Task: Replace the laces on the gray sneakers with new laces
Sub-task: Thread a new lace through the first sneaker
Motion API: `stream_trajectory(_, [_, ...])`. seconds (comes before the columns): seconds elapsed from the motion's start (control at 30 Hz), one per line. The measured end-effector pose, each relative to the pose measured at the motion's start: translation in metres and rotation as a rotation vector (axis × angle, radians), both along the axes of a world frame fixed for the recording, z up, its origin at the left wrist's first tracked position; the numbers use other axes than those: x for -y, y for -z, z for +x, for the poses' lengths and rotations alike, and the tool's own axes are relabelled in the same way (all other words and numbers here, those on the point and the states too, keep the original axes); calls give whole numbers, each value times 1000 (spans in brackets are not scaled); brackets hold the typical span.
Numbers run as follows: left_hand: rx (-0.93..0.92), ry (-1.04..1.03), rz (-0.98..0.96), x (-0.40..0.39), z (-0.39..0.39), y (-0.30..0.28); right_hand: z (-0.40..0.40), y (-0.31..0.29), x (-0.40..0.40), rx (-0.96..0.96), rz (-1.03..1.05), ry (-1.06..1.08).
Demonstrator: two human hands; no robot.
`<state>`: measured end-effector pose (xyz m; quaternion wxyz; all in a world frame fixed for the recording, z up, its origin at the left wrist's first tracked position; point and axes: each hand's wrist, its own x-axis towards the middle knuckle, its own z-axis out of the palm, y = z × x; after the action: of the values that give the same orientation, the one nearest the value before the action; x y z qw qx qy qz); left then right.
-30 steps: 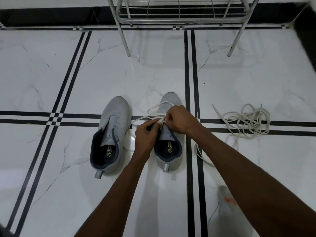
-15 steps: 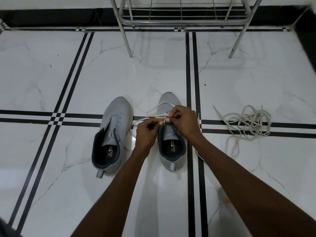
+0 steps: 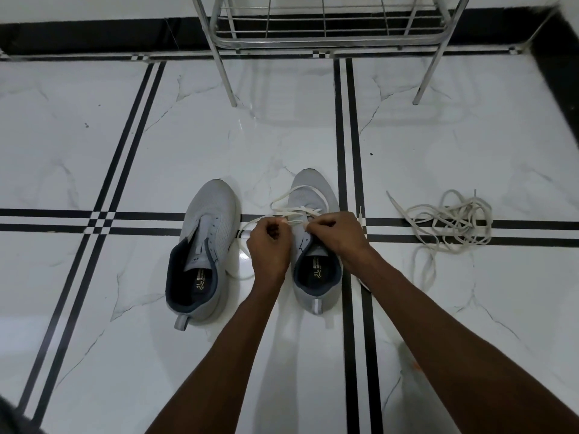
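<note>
Threading the white lace (image 3: 297,211) across the right sneaker (image 3: 313,245), both hands (image 3: 271,242) (image 3: 336,231) pinch its ends; pull evenly. The left sneaker (image 3: 203,245) sits unlaced beside it.

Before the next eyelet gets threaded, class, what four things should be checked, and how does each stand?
1. Left hand grips the lace: ok.
2. Right hand pinches the same lace: ok.
3. Right sneaker laced to the top: not ok, only the front eyelets carry lace.
4. Left sneaker laced: not ok, eyelets bare.
5. Spare laces on the floor are untangled: not ok.
</note>
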<state>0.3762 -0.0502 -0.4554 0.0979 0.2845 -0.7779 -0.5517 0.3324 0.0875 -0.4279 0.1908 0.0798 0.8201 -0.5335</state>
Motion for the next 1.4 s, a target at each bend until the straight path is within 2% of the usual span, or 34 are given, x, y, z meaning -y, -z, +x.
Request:
stream_trajectory(0.07, [64, -153, 17, 4, 4, 3, 2, 2, 1, 7, -38, 44])
stream_trajectory(0.13, [109, -200, 0, 7, 10, 3, 5, 5, 3, -5, -62, 71])
stream_trajectory(0.2, [38, -113, -108, 7, 15, 0, 7, 5, 4, -22, -68, 79])
stream_trajectory(0.3, [-152, 111, -380, 7, 13, -7, 8, 4, 4, -20, -85, 68])
stream_trajectory(0.37, [-211, 267, -446, 8, 4, -7, 7, 2, 3, -30, -95, 57])
stream_trajectory(0.43, [-188, 378, -374, 7, 0, -9, 7, 1, 2, -42, -106, 44])
stream_trajectory(0.5, [-138, 362, -312, 6, -2, -11, 7, 1, 3, -47, -86, 37])
stream_trajectory(0.63, [41, 10, -370, 19, 8, -5, 7, 3, 3, -13, -86, 106])
stream_trajectory(0.7, [125, -68, -374, 31, 16, 4, 6, 2, 2, -8, -87, 123])
stream_trajectory(0.77, [68, 8, -434, 32, 20, 7, 5, 1, 2, -10, -86, 104])
stream_trajectory(0.87, [-114, 191, -539, 15, 18, 0, 4, 1, 1, -20, -54, 62])
stream_trajectory(0.93, [-188, 302, -498, 5, 10, -3, 3, 0, 0, -32, -43, 34])
stream_trajectory(1.03, [-171, 355, -388, -1, 2, -6, 4, 0, -3, -47, -22, 11])
stream_trajectory(1.1, [-111, 212, -373, 2, 1, -6, 3, 0, -5, -43, -1, 40])
stream_trajectory(1.17, [67, -34, -343, 16, 4, -1, 1, 1, -6, -41, 7, 72])
stream_trajectory(1.23, [175, -89, -373, 30, 13, 6, 0, 2, -7, -34, 16, 72])
stream_trajectory(1.33, [31, 79, -537, 20, 16, 1, -1, 2, -8, -20, 15, 61])
stream_trajectory(1.4, [-116, 221, -566, 5, 10, -3, 0, 1, -7, -33, 13, 56])
